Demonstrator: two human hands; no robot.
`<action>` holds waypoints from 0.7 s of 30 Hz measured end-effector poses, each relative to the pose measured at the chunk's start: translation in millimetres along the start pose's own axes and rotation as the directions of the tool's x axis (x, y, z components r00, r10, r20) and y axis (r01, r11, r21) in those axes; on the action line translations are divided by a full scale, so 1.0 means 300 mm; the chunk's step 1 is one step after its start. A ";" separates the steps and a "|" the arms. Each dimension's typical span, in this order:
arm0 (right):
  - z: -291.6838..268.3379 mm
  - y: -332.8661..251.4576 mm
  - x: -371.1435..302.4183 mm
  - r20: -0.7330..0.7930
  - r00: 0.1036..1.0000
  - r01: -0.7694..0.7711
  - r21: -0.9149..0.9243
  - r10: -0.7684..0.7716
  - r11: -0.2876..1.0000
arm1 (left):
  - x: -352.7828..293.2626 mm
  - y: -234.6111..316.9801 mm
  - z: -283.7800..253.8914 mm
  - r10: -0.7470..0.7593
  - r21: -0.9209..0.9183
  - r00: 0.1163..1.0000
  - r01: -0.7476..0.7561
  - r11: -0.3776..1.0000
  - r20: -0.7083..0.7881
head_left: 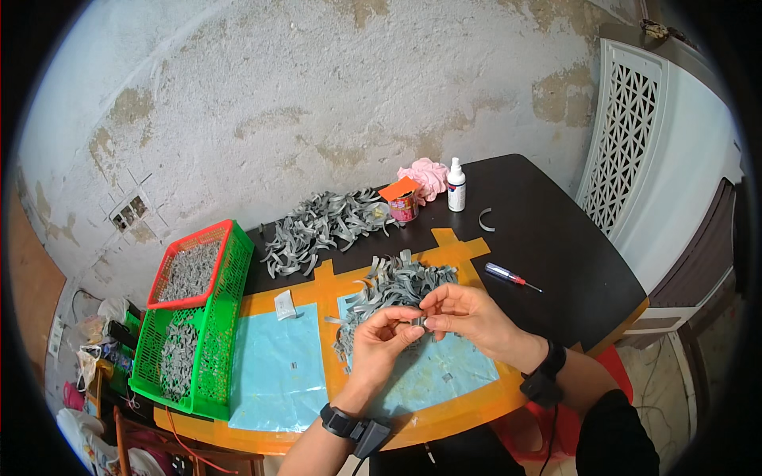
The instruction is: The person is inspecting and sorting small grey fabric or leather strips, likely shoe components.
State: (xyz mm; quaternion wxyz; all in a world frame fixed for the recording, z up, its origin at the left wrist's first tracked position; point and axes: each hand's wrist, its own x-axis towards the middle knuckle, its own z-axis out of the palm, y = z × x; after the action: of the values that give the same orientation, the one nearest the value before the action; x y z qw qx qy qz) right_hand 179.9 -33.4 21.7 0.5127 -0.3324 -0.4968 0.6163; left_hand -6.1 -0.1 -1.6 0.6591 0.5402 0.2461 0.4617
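Note:
Fingertips of my left hand (379, 347) and my right hand (474, 320) meet in a pinch over the table's near part. Between them is a small grey piece (419, 321), mostly covered by the fingers; it looks like one of the curved grey strips. Just beyond my hands lies a heap of grey curved strips (401, 279), on a light-blue sheet (444, 373) edged with orange tape. A larger pile of similar strips (317, 230) is spread on the dark table farther back. One single curved strip (485, 220) lies apart at the right.
At the left stands a green basket (213, 349) holding small grey pieces, with a red basket (226, 230) on its far end. A screwdriver (512, 276) lies on the right of the dark table (579, 262). Toward the wall are a can (403, 208), a white spray bottle (456, 190) and pink cloth (429, 176).

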 end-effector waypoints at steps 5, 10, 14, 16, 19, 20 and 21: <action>-0.004 0.006 0.003 0.033 0.998 -0.059 0.089 0.057 0.994 | 0.003 0.005 0.004 0.061 0.034 0.997 -0.063 0.997 0.047; -0.005 0.002 0.003 0.065 0.997 -0.050 0.086 0.045 0.995 | 0.004 0.019 0.010 0.043 0.044 0.997 -0.045 0.998 0.062; 0.001 -0.004 0.003 0.054 0.998 -0.016 0.055 0.013 0.998 | 0.000 0.025 0.026 0.067 0.089 0.998 -0.064 0.994 -0.021; 0.002 -0.003 0.002 -0.001 1.000 0.016 0.046 -0.016 0.999 | -0.006 0.051 0.040 0.138 0.143 0.984 -0.122 0.982 -0.110; -0.001 0.002 0.003 -0.027 0.999 0.034 0.019 -0.034 0.999 | -0.006 0.088 0.032 0.524 0.734 0.835 -0.460 0.499 0.167; 0.002 0.001 0.003 -0.027 0.999 0.034 0.019 -0.033 0.999 | -0.007 0.090 0.032 0.521 0.765 0.837 -0.443 0.467 0.166; 0.004 -0.001 0.003 -0.023 0.999 0.034 0.011 -0.034 0.999 | -0.007 0.090 0.032 0.519 0.794 0.839 -0.424 0.434 0.165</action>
State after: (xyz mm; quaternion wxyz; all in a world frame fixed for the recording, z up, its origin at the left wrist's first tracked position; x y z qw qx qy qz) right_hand 178.7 -32.9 22.5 0.5305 -0.3280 -0.4929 0.6066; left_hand -8.6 -7.0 26.3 0.1710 0.7996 0.3007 0.4908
